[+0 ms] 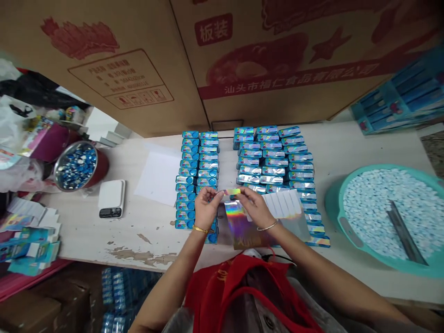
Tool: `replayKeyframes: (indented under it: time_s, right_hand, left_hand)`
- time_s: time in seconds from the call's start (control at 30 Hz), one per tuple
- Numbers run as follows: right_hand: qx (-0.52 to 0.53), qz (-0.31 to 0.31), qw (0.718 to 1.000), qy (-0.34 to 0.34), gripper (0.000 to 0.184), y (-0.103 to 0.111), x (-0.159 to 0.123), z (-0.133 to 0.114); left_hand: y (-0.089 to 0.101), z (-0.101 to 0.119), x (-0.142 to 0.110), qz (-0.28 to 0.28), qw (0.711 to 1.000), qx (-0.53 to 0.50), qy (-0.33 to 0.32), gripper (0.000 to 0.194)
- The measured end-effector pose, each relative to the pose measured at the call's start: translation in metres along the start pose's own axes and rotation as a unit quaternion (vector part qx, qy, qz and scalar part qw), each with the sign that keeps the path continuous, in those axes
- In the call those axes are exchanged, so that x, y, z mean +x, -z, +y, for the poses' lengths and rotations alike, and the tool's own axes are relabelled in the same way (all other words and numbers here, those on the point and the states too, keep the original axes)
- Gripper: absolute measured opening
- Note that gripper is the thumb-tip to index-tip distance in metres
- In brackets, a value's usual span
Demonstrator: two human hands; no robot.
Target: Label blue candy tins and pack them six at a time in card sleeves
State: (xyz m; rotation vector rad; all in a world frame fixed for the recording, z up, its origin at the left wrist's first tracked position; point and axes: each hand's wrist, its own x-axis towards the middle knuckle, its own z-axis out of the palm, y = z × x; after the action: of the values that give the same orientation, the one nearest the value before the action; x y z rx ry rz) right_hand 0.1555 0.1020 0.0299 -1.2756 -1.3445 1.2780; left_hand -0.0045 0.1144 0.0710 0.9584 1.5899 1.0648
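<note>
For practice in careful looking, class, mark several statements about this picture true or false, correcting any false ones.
1. The left hand and the right hand both hold a shiny strip. True.
2. Small pale pieces fill much of the turquoise tub. True.
3. The white scale sits inside that tub. False: the white scale stands on the table.
4. The left wrist is bare. False: a gold bracelet circles it.

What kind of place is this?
Likely a small packing workshop: rows of blue packs on a worn worktable, a teal tub full of small pale pieces, and a white scale.
</note>
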Motion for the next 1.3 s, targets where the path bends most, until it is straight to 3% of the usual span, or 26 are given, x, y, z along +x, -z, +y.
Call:
replayKeyframes:
  time_s: [0.13,0.27,0.37,0.47,0.73,0.8,0.9,0.97,1.1,1.2,1.27,1.3]
  right_hand:
    - [0.033,0.021,0.998,-0.042,0.035,-0.025,0.025,0.002]
    - [-0.025,0.015,0.998,-0.06,0.033,-0.042,0.062,0.018]
    - [-0.108,0.003,0.992,-0.067,0.028,-0.053,0.086,0.03]
    - [-0.169,-0.012,0.983,-0.076,0.025,-0.059,0.1,0.04]
    - [-0.218,-0.036,0.97,-0.102,0.022,-0.068,0.113,0.057]
    - [-0.223,-0.034,0.967,-0.114,0.023,-0.07,0.112,0.058]
    - [-0.219,-0.03,0.969,-0.113,0.032,-0.074,0.105,0.057]
    - [-0.216,-0.046,0.971,-0.095,0.034,-0.076,0.099,0.054]
    - [-0.263,-0.127,0.952,-0.088,0.038,-0.078,0.096,0.043]
    - [-0.291,-0.175,0.937,-0.082,0.036,-0.067,0.098,0.029]
    - [-0.301,-0.166,0.938,-0.042,0.033,-0.05,0.092,0.02]
    - [-0.312,-0.156,0.937,-0.011,0.032,-0.039,0.086,0.015]
  left_hand:
    - [0.012,-0.01,0.03,-0.016,1.0,0.015,0.011,0.026]
    - [0.025,-0.018,0.068,0.02,0.989,0.142,-0.043,0.016]
    - [0.03,-0.021,0.093,0.067,0.952,0.283,-0.094,0.011]
    - [0.03,-0.022,0.107,0.079,0.914,0.384,-0.103,0.011]
    - [0.021,-0.03,0.11,0.071,0.845,0.526,-0.071,0.007]
    - [0.02,-0.029,0.109,0.091,0.838,0.535,-0.064,0.015]
    - [0.021,-0.027,0.11,0.133,0.843,0.521,-0.02,0.05]
    - [0.022,-0.027,0.112,0.146,0.849,0.508,0.01,0.06]
    - [0.019,-0.028,0.119,0.154,0.854,0.496,0.034,0.057]
    - [0.016,-0.026,0.118,0.167,0.849,0.5,0.041,0.052]
    - [0.013,-0.023,0.107,0.163,0.85,0.502,-0.007,0.05]
    - [0.012,-0.022,0.098,0.135,0.857,0.495,-0.049,0.047]
